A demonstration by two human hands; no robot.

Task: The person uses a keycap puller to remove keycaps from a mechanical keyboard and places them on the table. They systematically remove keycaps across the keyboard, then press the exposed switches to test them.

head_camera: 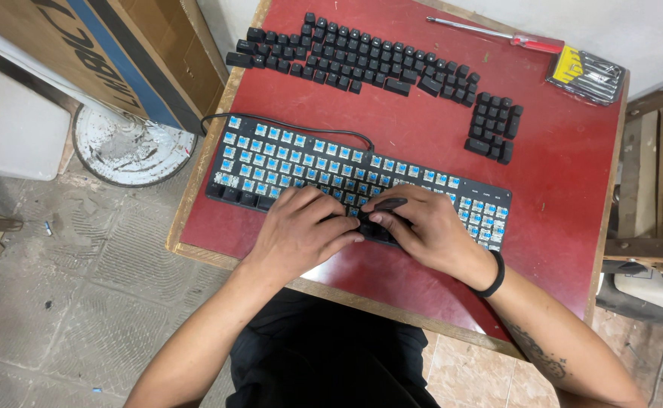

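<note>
A black keyboard [286, 162] with bare blue switches lies across a red table [565, 189], its cable looping along its far edge. My left hand [301, 230] rests on the keyboard's near middle, fingers curled down on the bottom row. My right hand [430, 230] sits beside it, pinching a long black keycap [389, 203] over the same row. A black band is on my right wrist. Both hands hide the keys under them.
Several loose black keycaps [362, 57] lie in rows at the table's far side, with a smaller group [494, 125] to the right. A red-handled screwdriver [498, 34] and a bit set [588, 74] lie at the far right corner. Cardboard boxes [120, 53] stand on the floor at left.
</note>
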